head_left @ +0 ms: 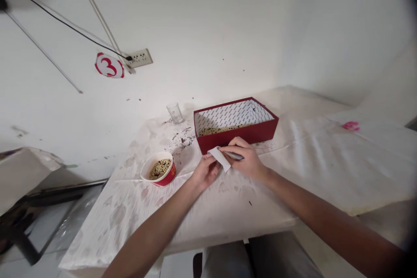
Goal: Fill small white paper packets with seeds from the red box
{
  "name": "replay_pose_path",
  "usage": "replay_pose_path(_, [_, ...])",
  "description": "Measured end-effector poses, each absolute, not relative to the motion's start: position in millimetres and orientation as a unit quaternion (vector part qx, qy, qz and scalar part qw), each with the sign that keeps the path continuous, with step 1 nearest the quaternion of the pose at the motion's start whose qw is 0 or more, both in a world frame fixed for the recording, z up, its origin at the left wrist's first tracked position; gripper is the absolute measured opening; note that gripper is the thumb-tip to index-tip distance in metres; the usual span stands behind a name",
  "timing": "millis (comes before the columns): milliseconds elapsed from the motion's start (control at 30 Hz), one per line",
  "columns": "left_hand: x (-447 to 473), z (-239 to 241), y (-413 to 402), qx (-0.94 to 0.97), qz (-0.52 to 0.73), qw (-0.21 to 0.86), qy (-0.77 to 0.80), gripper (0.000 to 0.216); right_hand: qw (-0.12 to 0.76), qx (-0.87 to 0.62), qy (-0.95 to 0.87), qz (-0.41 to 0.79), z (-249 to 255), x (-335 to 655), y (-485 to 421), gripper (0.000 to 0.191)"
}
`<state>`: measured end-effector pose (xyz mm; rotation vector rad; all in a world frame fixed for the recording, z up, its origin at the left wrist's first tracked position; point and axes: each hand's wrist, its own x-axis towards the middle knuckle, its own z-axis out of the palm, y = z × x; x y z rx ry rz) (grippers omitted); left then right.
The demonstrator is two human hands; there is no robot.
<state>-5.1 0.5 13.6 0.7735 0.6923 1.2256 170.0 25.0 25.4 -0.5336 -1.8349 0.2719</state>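
My left hand [206, 173] pinches a small white slip of paper [220, 158] in front of the red box. In my right hand [250, 161] is a grey pen [235, 155], held in a writing grip with its tip end close to the paper; the tip itself is hidden. Just beyond both hands stands the open dark red box [237, 134], lined with patterned white paper and holding a layer of pale and black grains. A red and white paper bowl [167, 177] to the left of my left hand holds similar mixed grains.
A clear glass [175, 113] stands near the wall, left of the box. Black grains [183, 140] lie scattered between it and the bowl. A pale patterned cloth covers the table [208, 221]. On the wall is a power socket [140, 57] with a black cable plugged in.
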Motion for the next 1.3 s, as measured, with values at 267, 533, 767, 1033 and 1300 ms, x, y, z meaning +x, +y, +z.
replay_pose_path(267, [-2.8, 20.0, -4.2, 0.283, 0.544, 0.727, 0.309, 0.026, 0.555, -0.256, -0.778, 0.146, 21.9, 167.6, 25.5, 0.019])
replay_pose_path(533, [-15.3, 13.6, 5.7, 0.276, 0.517, 0.745, 0.319, 0.023, 0.507, -0.255, -0.815, 0.120, 21.6, 171.5, 32.7, 0.025])
replay_pose_path(767, [-21.0, 8.2, 5.7, 0.257, 0.514, 0.738, 0.352, 0.033, 0.506, -0.231, -0.824, 0.102, 25.8, 171.0, 28.4, 0.023])
replay_pose_path(1033, [-19.5, 12.1, 5.0, 0.286, 0.516, 0.739, 0.325, 0.026, 0.511, -0.248, -0.821, 0.049, 23.3, 170.0, 26.3, 0.019])
replay_pose_path(1300, [-21.6, 6.2, 4.2, 0.264, 0.531, 0.740, 0.318, 0.016, 0.473, -0.283, -0.833, -0.053, 27.9, 172.7, 24.3, 0.023])
